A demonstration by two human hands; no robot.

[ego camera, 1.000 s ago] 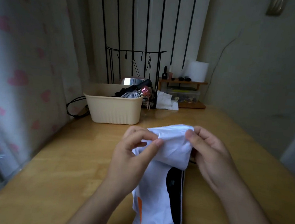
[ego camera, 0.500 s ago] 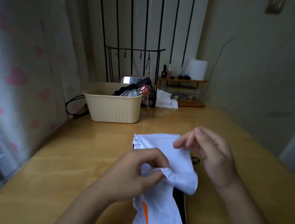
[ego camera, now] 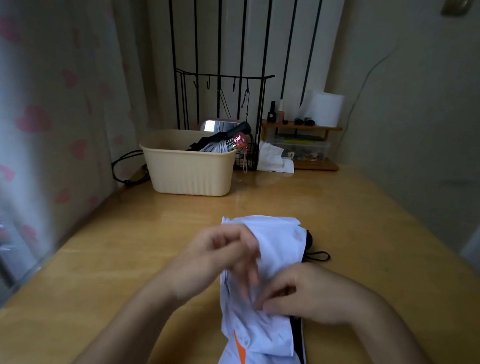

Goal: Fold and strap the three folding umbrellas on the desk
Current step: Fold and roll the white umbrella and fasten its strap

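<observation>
A white folding umbrella [ego camera: 278,242] with an orange patch and a black inner side lies lengthwise on the wooden desk [ego camera: 359,220]. Its black handle and wrist loop [ego camera: 317,256] stick out to the right at the far end. My left hand [ego camera: 221,255] is blurred over the umbrella's left side, fingers loosely curled and touching the fabric. My right hand [ego camera: 307,296] rests on the middle of the umbrella and pinches a fold of the white fabric. Two other umbrellas [ego camera: 221,144], one black and one silvery, stick out of the beige basket [ego camera: 188,172] at the back.
Behind the basket stand a black wire rack [ego camera: 222,94] and a small mirror. A wooden shelf [ego camera: 302,126] with small bottles, a paper roll and a clear box sits at the back right, crumpled white tissue beside it. A curtain hangs on the left, a wall on the right.
The umbrella's far end has been laid flat on the desk. My right hand moved down toward me onto the middle of the fabric; my left hand let go of its fold and shifted up.
</observation>
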